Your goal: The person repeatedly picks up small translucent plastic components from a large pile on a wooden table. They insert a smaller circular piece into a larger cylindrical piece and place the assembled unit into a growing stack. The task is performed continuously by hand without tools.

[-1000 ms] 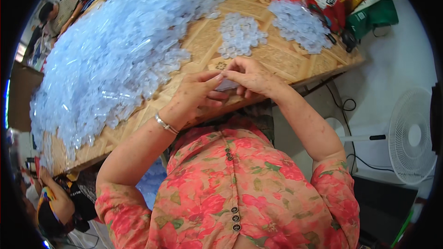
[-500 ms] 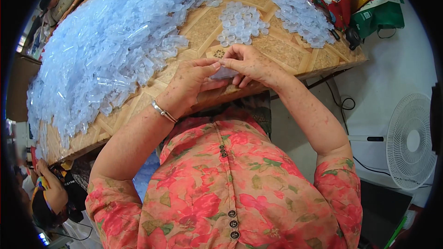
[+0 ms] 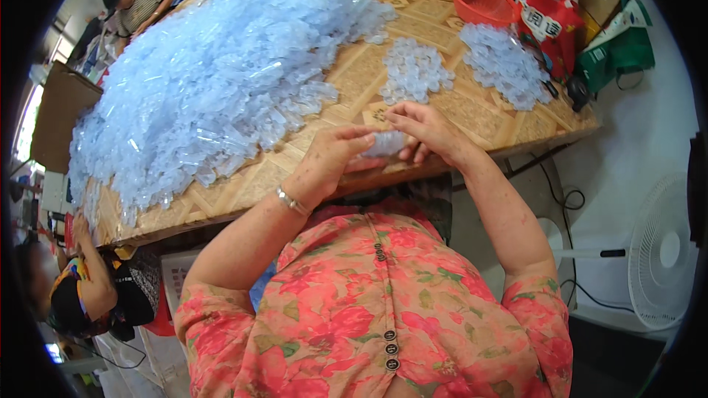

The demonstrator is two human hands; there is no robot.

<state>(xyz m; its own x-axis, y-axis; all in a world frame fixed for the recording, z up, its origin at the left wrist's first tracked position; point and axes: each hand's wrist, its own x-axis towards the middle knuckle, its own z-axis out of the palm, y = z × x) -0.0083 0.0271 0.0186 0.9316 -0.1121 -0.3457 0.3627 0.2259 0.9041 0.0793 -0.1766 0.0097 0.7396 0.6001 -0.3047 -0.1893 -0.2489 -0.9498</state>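
Observation:
A small translucent plastic tube (image 3: 385, 144) lies between my two hands, just over the table's near edge. Its left end is gripped by my left hand (image 3: 332, 156), the thumb on top and the fingers beneath. My right hand (image 3: 435, 133) curls at the tube's other end, its thumb and forefinger bent together above it. What those right fingertips pinch is too small to make out. Past my hands is a cluster of small round clear caps (image 3: 414, 72). A huge heap of clear plastic pieces (image 3: 214, 81) covers the table's left and far side.
Another small pile of clear pieces (image 3: 504, 65) sits at the right. Behind it stand a red plastic basket (image 3: 479, 4), a red bag (image 3: 549, 18) and a green bag (image 3: 619, 55). A white fan (image 3: 667, 250) is at the right. Another person (image 3: 92, 287) sits at the left.
My view has shifted, so everything appears lower and farther right. My hands have drawn slightly apart, and more of the tube shows between them.

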